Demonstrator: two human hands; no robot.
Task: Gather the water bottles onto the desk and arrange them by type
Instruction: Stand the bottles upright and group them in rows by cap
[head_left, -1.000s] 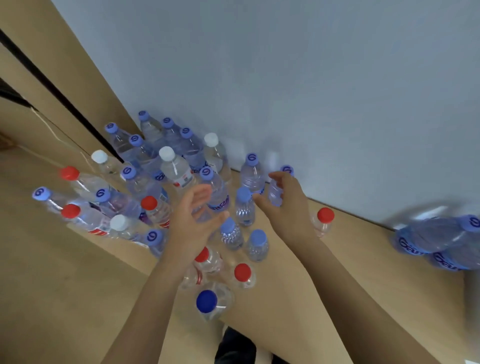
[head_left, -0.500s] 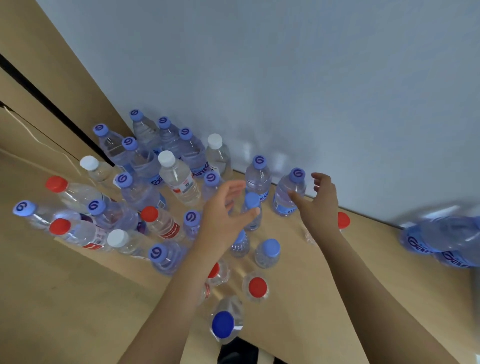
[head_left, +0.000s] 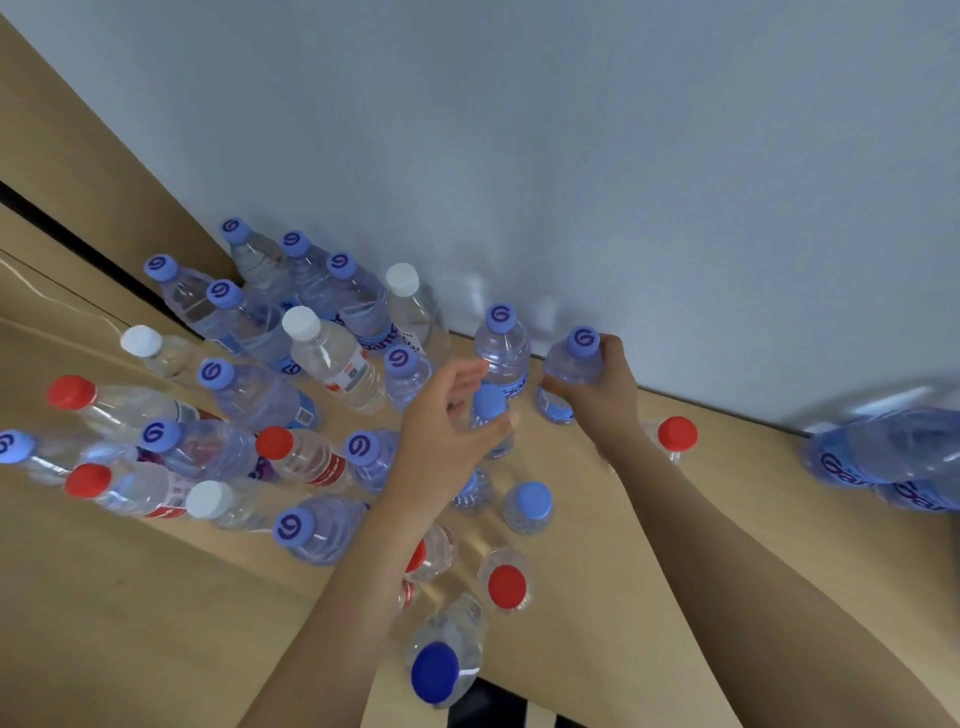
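Several clear water bottles stand on the wooden desk against a grey wall. My right hand grips a purple-capped logo bottle next to the wall. My left hand curls round a small plain-blue-capped bottle, thumb on its right side. A second logo bottle stands just behind. Red-capped bottles, white-capped bottles and a dark-blue-capped bottle stand around my arms.
A dense cluster of purple-capped bottles fills the back left corner. Two large blue-labelled bottles lie blurred at the right edge. A red-capped bottle stands behind my right wrist. The desk's front edge runs below the bottles.
My right hand moved in and closed round the logo bottle by the wall. My left hand moved forward and wrapped round the small blue-capped bottle.
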